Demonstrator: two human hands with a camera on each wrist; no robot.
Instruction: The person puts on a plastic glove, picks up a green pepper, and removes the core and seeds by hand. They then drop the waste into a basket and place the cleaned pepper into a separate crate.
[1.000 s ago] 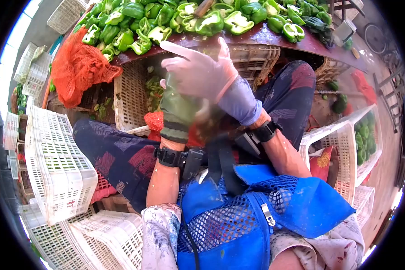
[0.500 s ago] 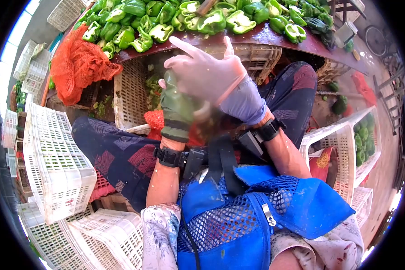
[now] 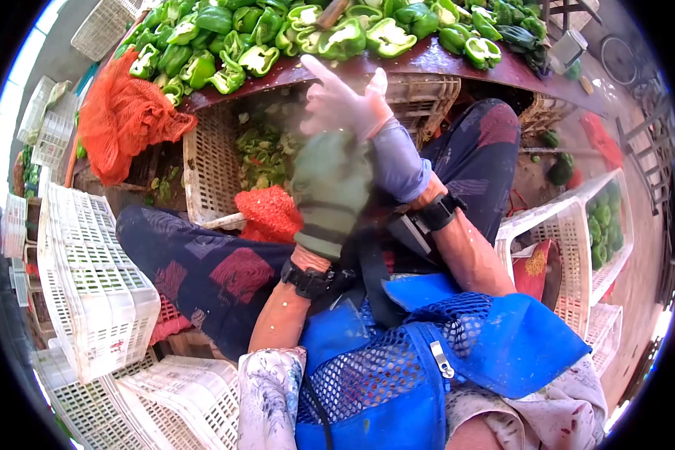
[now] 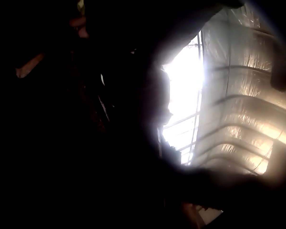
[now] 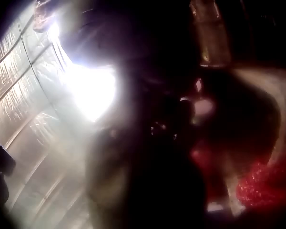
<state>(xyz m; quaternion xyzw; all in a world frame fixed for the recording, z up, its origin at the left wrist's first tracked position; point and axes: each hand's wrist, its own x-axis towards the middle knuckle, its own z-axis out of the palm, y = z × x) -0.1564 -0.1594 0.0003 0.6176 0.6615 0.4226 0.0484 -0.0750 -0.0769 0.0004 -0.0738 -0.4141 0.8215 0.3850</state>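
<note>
In the head view my left hand [image 3: 334,176], in a dark green glove with a striped cuff, lies low over the lap. Its fingers are hidden, and I cannot tell whether they hold anything. Its front end overlaps the lower palm of my right hand [image 3: 345,105]. That hand wears a pale glove with a purple cuff; its index finger and thumb stand out straight, apart from each other. Haze blurs both hands. Beyond them, cut green peppers [image 3: 259,60] pile up on a dark red tabletop [image 3: 427,64]. Both wrist views are mostly dark and show neither hand clearly.
A crate [image 3: 211,169] beneath the tabletop contains green scraps [image 3: 266,154]. Orange netting [image 3: 127,120] hangs at the table's left corner, and a red mesh bundle [image 3: 266,214] lies by the left knee. White crates [image 3: 97,277] stand left; another crate [image 3: 570,262] with green peppers stands right.
My left hand has moved right and turned, so its glove now covers the right hand's lower part instead of lying beneath it. The right hand has shifted slightly right.
</note>
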